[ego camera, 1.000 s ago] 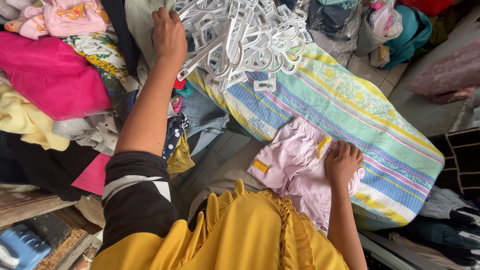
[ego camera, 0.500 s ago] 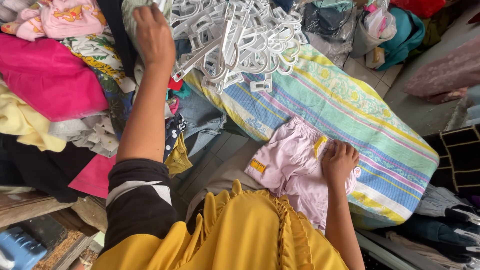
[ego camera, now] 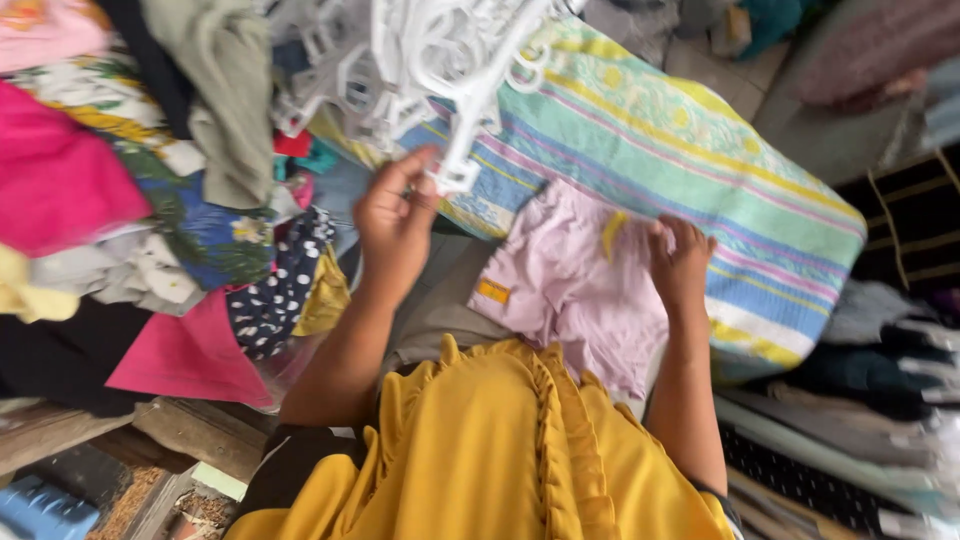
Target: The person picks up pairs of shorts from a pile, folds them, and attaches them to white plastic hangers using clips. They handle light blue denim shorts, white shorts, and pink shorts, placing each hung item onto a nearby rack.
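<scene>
My left hand (ego camera: 395, 225) grips a white plastic hanger (ego camera: 462, 140) pulled out of a tangled pile of white hangers (ego camera: 400, 55) at the top. My right hand (ego camera: 682, 262) rests flat on a small pale pink garment (ego camera: 570, 285) with an orange patch. That garment lies on a striped green, blue and yellow cloth (ego camera: 700, 150). A yellow ruffled garment that I wear (ego camera: 500, 450) fills the bottom of the view.
Heaps of clothes lie at the left: a bright pink piece (ego camera: 60, 180), a floral one (ego camera: 190, 225), a polka-dot one (ego camera: 275, 290), an olive one (ego camera: 225, 100). Dark folded clothes (ego camera: 880, 350) sit at the right. A wooden edge (ego camera: 150, 430) runs at the lower left.
My left hand came down from the hanger pile toward me, bringing one white hanger with it. My right hand shifted slightly on the pink garment. The view moved closer.
</scene>
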